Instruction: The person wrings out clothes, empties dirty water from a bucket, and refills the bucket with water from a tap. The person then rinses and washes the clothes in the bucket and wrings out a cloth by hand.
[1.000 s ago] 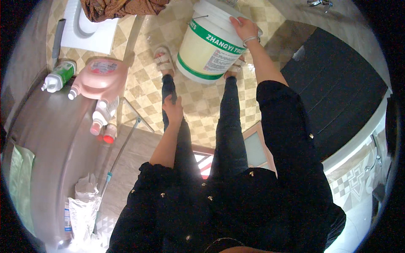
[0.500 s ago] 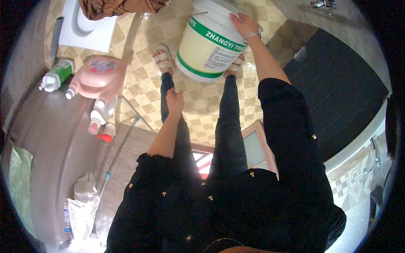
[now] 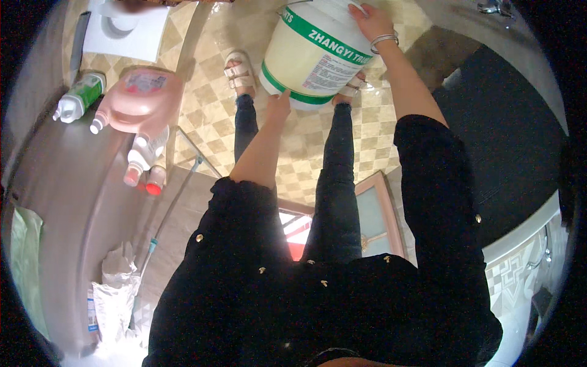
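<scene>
A large white plastic bucket [image 3: 318,58] with green bands and a pale yellow label is tilted in front of my feet. My right hand [image 3: 371,23], wearing bracelets at the wrist, is closed on its rim at the far right. At the bucket's lower edge, on the near left, is my left hand [image 3: 279,105]. Its thumb lies against the lower green band, and its other fingers are mostly hidden around the base. The bucket's mouth faces away, so its contents are out of sight.
On a ledge at left lie a pink jug [image 3: 143,98], a green-and-white bottle [image 3: 82,98] and smaller bottles. A white squat toilet [image 3: 122,37] is at far left. A thin pole [image 3: 165,214] leans nearby. A dark panel [image 3: 501,134] stands at right, below a tap [image 3: 496,8].
My left hand has moved forward and right from beside my leg to the bucket's base. The bucket and my right hand sit slightly farther right in view. Brown cloth has mostly left the top edge.
</scene>
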Available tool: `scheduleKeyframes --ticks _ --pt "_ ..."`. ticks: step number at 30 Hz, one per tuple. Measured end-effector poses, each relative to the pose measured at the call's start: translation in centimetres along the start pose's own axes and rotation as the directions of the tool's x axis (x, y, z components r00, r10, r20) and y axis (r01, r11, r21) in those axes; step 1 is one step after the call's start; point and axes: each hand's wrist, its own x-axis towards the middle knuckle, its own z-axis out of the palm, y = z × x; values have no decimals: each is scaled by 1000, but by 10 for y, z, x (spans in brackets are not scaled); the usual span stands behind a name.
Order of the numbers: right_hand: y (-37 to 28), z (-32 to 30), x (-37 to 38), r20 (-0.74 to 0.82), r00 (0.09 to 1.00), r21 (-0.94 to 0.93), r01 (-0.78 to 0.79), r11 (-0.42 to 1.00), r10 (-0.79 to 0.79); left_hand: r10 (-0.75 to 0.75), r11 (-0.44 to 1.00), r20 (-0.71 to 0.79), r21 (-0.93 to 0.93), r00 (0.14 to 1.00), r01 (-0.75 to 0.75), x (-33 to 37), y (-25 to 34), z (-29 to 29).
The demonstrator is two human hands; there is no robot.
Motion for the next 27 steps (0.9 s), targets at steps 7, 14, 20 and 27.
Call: scheduleKeyframes --ticks 7,14,20,27 --pt "11 -7 -7 31 996 84 -84 993 81 -331 866 -134 -435 934 245 -43 44 36" --pt "14 -8 2 33 999 -61 -25 998 27 -327 638 166 -688 930 347 -46 44 20" --pt "26 0 6 21 1000 -47 -18 999 19 -340 647 145 -681 929 343 -43 32 19" --pt "40 19 0 71 994 82 -90 993 84 -297 573 182 -751 937 328 -48 14 3"
